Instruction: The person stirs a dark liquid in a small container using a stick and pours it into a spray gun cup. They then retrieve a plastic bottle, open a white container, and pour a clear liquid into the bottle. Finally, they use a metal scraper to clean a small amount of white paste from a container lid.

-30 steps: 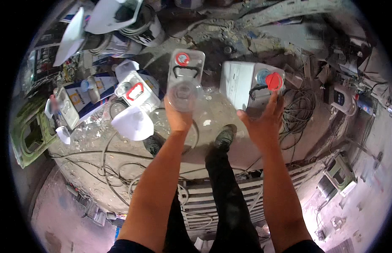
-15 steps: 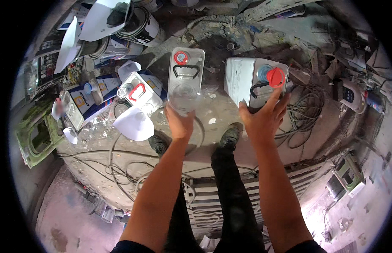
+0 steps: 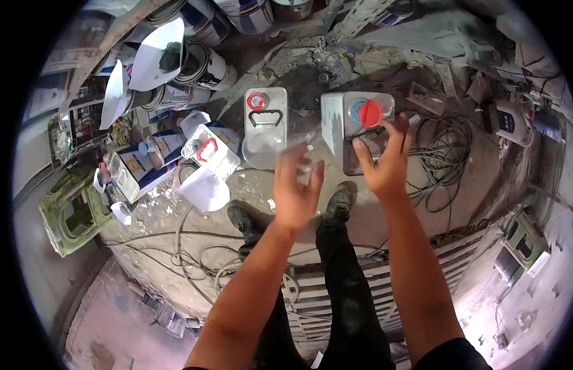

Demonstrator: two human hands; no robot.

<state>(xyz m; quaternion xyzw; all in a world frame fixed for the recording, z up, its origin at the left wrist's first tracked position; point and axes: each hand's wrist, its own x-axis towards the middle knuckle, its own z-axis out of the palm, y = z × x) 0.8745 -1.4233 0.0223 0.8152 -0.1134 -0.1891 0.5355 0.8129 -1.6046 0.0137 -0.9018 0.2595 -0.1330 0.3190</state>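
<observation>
My left hand, blurred and empty, has its fingers apart just right of a clear plastic cup, which sits at the lower end of an upright metal can with a red spout and black handle. My right hand spreads its thumb and fingers over the top of a second metal can, fingertips at or very near its black handle, just below a red cap on a blue spout; whether they touch is unclear.
Cans with paper funnels crowd the left, paint tins the back left. Coiled hoses lie right and around my boots. A green panel leans at far left; a slatted grate runs near my legs.
My left hand has let go of the clear cup and moved right, toward the right can. My right hand stays over that can, and the view has shifted slightly.
</observation>
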